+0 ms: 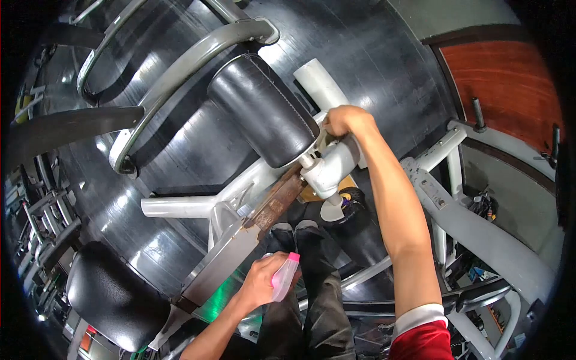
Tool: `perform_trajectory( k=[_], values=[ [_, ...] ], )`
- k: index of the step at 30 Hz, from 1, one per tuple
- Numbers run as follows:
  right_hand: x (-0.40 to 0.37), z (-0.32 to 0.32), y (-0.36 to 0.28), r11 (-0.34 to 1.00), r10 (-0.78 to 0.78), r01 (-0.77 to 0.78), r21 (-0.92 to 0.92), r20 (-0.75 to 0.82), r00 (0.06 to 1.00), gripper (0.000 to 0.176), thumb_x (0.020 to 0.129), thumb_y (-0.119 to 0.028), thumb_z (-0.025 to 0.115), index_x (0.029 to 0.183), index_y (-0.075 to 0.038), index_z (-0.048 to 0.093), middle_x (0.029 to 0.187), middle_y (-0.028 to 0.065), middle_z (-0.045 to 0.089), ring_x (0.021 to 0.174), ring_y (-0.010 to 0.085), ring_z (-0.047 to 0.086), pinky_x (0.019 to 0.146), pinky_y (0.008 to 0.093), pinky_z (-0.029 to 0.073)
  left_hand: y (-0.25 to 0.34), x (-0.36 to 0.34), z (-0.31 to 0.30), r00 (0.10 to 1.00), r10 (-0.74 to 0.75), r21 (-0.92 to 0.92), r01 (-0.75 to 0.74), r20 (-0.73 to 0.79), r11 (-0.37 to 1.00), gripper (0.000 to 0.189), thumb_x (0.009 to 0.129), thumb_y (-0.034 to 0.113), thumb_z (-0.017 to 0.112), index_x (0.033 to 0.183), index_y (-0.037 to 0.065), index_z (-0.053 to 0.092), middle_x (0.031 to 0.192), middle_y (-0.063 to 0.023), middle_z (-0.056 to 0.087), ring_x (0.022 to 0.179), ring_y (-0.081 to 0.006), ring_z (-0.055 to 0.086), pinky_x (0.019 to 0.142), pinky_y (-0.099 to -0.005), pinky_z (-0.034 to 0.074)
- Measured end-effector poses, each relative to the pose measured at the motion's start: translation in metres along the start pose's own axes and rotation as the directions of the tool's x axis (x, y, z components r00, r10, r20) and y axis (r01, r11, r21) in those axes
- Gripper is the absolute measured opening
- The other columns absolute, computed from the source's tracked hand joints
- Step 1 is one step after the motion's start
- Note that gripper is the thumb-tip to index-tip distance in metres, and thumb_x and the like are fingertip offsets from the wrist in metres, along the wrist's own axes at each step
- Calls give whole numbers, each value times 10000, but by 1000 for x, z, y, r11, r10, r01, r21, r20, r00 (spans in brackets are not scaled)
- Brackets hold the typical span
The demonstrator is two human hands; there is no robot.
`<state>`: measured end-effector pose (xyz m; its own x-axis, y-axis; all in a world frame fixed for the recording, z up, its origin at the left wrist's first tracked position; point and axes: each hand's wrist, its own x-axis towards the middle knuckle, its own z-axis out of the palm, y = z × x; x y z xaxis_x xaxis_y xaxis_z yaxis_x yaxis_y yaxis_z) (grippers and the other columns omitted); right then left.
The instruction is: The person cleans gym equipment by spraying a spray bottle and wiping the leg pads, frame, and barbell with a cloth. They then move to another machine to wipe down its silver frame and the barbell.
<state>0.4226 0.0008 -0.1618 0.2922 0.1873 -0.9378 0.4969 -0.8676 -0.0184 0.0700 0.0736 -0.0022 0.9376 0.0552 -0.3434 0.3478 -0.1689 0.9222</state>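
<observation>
My left hand [264, 282] is wrapped around a spray bottle with a pink nozzle [293, 257], held low in front of my legs. My right hand [347, 120] reaches forward to the grey-white frame of an exercise machine, just past the end of a black padded roller [264, 111]. Its fingers are curled down against the frame; what they grip is hidden, and I cannot tell what it is. Close below that hand is the metal joint [327, 174] that carries the roller. A worn grey and brown beam [273, 204] runs from the joint toward the black seat pad [114, 297].
Curved grey machine frames [186, 72] stand at the upper left. A thick grey-white bar [480, 216] crosses on the right, near a reddish-brown panel [504, 78]. My shoes [294, 228] are on the dark floor, under the beam's near side.
</observation>
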Motion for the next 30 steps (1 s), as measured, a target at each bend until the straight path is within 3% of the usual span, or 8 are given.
perform_trajectory(
  k=[10,14,16,18,20,22,24,30],
  values=[
    [-179,91,-28,917,-160,391,75,-829,535,285,832,-95,559,1104,-74,640,978,190,689,790,402,676,702,491,554,-7,-7,12,999,-37,-53,35,-34,998,289,710,-10,759,962,44,628,875,-130,656,773,-311,670,686,-357,526],
    [-207,76,9,844,-195,362,396,-402,895,244,932,-132,518,1135,-49,627,1059,216,670,966,365,666,874,447,516,0,-6,12,995,-92,-53,90,-40,995,247,745,19,755,959,44,634,873,-113,663,774,-282,674,694,-343,527],
    [-142,109,70,479,-113,588,651,-619,777,330,962,-190,512,1227,-7,583,1171,173,658,1104,254,614,975,353,441,-3,-6,15,995,-83,-73,79,-55,994,234,758,30,754,959,43,636,876,-110,666,774,-271,674,696,-338,526],
    [-113,103,85,77,329,483,872,-480,814,361,1021,-171,426,1335,-16,517,1268,160,613,1190,245,552,1015,344,396,-6,-8,15,995,-78,-86,72,-66,994,221,771,41,753,959,42,638,879,-107,669,774,-260,674,697,-333,525],
    [-60,116,94,274,556,585,763,-622,551,378,1026,-192,439,1380,-70,491,1292,179,598,1190,263,559,1002,364,408,-8,-9,16,992,-94,-55,90,-83,994,206,790,59,750,964,40,641,890,-104,675,779,-246,677,701,-327,523],
    [1,143,106,237,633,459,856,-495,595,372,1018,-229,463,1373,-126,509,1255,150,614,1171,269,567,966,386,445,-5,-9,15,993,-81,-36,78,-84,996,206,791,61,750,965,41,643,886,-106,674,772,-246,676,697,-325,523],
    [20,150,89,-363,477,278,889,-80,875,363,1021,-226,439,1369,-146,505,1276,113,587,1164,270,565,933,434,485,-4,-6,13,993,-68,-14,67,-91,998,206,791,64,750,966,42,645,883,-107,673,766,-246,675,694,-324,522],
    [6,141,72,-664,54,38,747,-3,999,359,1032,-149,341,1360,-36,435,1334,143,506,1165,272,559,926,477,538,0,-4,10,989,-126,-20,125,-81,992,215,799,87,753,965,7,643,898,-154,663,812,-343,675,712,-368,538]
  ],
)
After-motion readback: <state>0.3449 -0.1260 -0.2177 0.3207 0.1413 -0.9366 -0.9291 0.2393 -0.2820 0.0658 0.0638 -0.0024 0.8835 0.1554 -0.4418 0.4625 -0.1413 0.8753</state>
